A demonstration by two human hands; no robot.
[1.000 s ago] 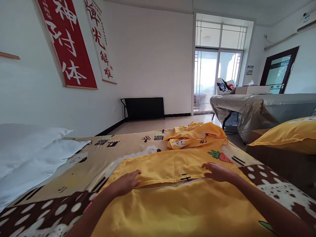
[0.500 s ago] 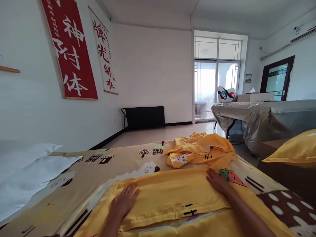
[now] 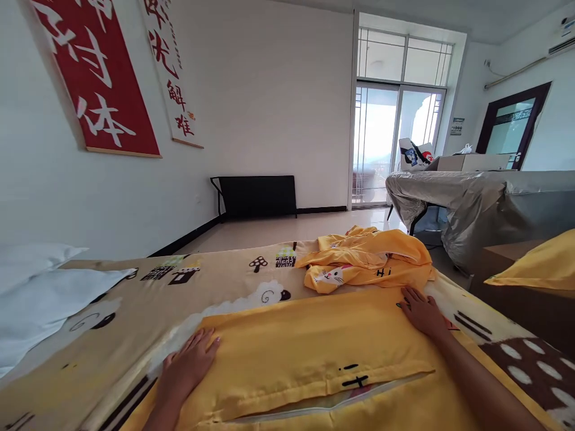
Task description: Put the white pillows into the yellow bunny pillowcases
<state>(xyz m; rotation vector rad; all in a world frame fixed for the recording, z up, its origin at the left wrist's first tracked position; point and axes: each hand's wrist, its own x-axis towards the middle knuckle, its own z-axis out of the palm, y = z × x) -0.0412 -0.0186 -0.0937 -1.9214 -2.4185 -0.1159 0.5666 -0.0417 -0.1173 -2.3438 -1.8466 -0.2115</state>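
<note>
A yellow pillowcase (image 3: 305,335) lies flat on the bed, its long opening slit turned up near me and black "Hi" lettering beside the slit. My left hand (image 3: 191,359) rests palm down on its left end, fingers stretched out. On its far right corner lies my right hand (image 3: 422,311), also flat, covering most of a printed carrot. Just beyond the pillowcase sits a crumpled yellow cloth (image 3: 372,257) with a rabbit face and "Hi" print. Neither hand grips anything.
Beneath everything spreads a beige blanket (image 3: 157,293) with sheep prints. White pillows (image 3: 58,299) lie at the left. To the right, a yellow pillow (image 3: 539,263) sits on a cardboard box (image 3: 516,305). Farther back stand a plastic-covered table (image 3: 458,191) and a black panel (image 3: 258,196).
My hands have slid apart, the left one leftward and the right one to the right, over the carrot print. The pillowcase's upper layer looks flatter and wider. The view has tilted downward.
</note>
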